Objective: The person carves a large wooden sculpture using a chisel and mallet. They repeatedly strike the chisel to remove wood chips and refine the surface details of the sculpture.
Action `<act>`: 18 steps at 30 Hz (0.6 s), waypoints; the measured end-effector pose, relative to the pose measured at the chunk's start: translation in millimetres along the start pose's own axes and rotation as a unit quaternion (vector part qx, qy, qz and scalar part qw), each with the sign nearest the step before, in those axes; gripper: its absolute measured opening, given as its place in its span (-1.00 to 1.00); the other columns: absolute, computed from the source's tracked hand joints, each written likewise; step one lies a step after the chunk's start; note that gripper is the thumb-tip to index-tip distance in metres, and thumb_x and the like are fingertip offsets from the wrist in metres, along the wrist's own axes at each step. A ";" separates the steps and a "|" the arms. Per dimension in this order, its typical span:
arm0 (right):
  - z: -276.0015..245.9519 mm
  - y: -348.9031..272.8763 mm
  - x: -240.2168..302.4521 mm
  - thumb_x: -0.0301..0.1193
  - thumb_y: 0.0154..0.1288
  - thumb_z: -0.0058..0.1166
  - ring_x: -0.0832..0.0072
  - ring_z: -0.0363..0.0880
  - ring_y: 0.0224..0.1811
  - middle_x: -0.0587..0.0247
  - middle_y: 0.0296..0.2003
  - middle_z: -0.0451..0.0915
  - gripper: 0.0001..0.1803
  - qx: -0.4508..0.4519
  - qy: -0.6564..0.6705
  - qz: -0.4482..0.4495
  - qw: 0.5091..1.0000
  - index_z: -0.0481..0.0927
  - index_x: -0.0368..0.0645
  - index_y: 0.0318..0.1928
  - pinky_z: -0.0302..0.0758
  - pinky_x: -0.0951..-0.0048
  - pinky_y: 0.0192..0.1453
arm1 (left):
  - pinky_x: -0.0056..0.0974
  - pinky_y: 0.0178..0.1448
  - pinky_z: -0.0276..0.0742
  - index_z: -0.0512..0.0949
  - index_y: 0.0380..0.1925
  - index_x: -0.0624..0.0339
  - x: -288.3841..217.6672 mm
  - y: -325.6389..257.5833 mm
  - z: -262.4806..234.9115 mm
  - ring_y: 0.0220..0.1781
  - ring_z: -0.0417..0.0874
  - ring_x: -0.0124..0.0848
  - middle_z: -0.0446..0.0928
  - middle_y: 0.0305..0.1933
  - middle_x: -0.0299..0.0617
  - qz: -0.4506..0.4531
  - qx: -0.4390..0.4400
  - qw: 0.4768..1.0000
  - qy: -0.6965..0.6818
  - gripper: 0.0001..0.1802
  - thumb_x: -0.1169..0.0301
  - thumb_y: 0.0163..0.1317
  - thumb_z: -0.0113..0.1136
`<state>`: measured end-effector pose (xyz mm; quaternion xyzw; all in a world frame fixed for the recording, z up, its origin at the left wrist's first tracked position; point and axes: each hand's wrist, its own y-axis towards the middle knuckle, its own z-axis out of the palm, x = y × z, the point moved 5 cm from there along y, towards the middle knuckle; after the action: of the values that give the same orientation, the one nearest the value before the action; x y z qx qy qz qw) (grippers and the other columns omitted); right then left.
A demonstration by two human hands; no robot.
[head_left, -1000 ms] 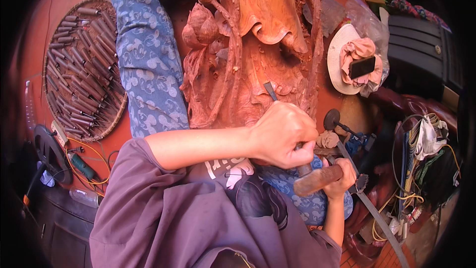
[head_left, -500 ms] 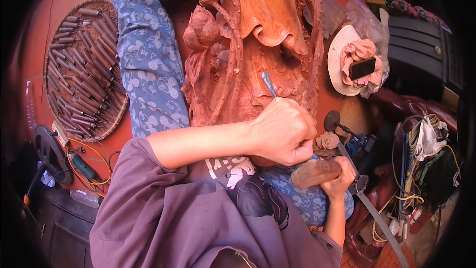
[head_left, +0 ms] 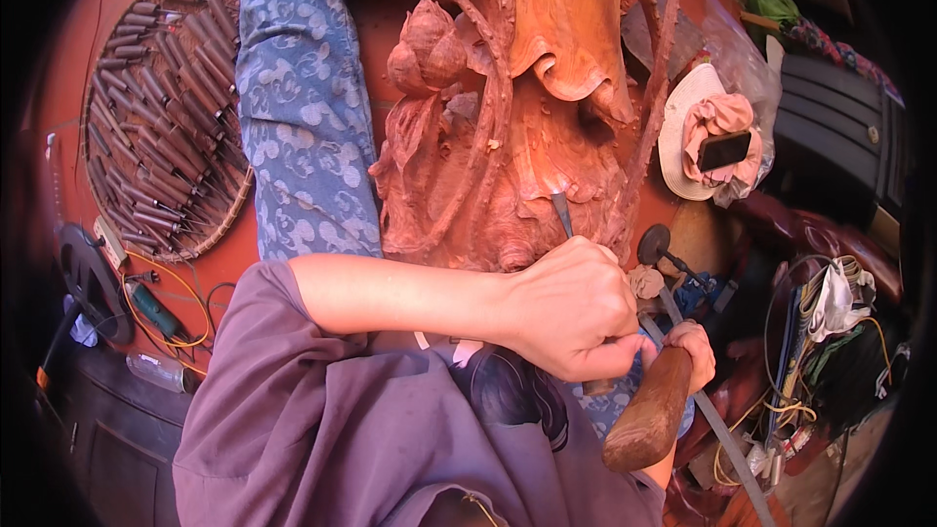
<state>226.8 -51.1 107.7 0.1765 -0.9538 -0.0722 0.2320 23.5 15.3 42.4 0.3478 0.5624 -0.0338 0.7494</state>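
The fingers of the left hand [head_left: 576, 310] are curled tightly around a chisel [head_left: 562, 215], its blade pointed to twelve o'clock over the reddish wood carving [head_left: 532, 141]. From there, at five o'clock, a wooden mallet [head_left: 649, 410] is held by the closed fingers of the right hand [head_left: 693, 346]. Farther out, a cream hat [head_left: 675, 141] is seen at one o'clock, a round basket [head_left: 217, 207] of wooden-handled tools [head_left: 185, 122] at ten.

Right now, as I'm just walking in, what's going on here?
Someone has a large wood carving in front of them. Their left hand grips a chisel, its blade end at the carved surface, while their right hand holds a wooden mallet close by. More wooden-handled tools lie in a round woven tray to the left.
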 end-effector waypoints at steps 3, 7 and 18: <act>0.9 8.1 5.4 -0.20 -0.06 0.56 0.37 0.47 -0.58 0.25 -0.61 0.45 -0.45 0.022 0.039 -0.011 0.999 0.36 -0.16 -0.42 0.45 0.42 -0.43 | -0.05 -0.48 0.35 0.37 -0.83 0.18 0.6 0.3 -4.6 -0.63 0.45 -0.06 0.36 -0.73 -0.11 -0.010 -0.004 1.000 -0.019 -0.71 0.36 -0.04 0.16; -3.3 10.6 15.8 -0.16 -0.06 0.56 0.36 0.47 -0.59 0.25 -0.60 0.46 -0.43 0.029 0.041 -0.046 0.998 0.36 -0.17 -0.40 0.49 0.38 -0.44 | -0.05 -0.50 0.34 0.35 -0.82 0.19 2.8 -0.2 -9.3 -0.64 0.45 -0.07 0.34 -0.73 -0.12 -0.007 0.003 0.998 -0.058 -0.74 0.39 -0.07 0.12; -4.5 15.9 25.2 -0.25 -0.03 0.54 0.32 0.49 -0.58 0.23 -0.57 0.47 -0.49 0.069 -0.015 -0.060 0.996 0.38 -0.18 -0.38 0.51 0.34 -0.44 | -0.08 -0.54 0.32 0.33 -0.82 0.18 8.1 -1.3 -19.6 -0.65 0.44 -0.12 0.32 -0.74 -0.18 0.002 0.046 0.994 -0.098 -0.78 0.40 -0.13 0.09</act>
<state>203.1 -45.9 125.7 0.2479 -0.9477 -0.0227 0.1997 9.9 28.0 32.3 0.3778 0.4831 -0.0922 0.7845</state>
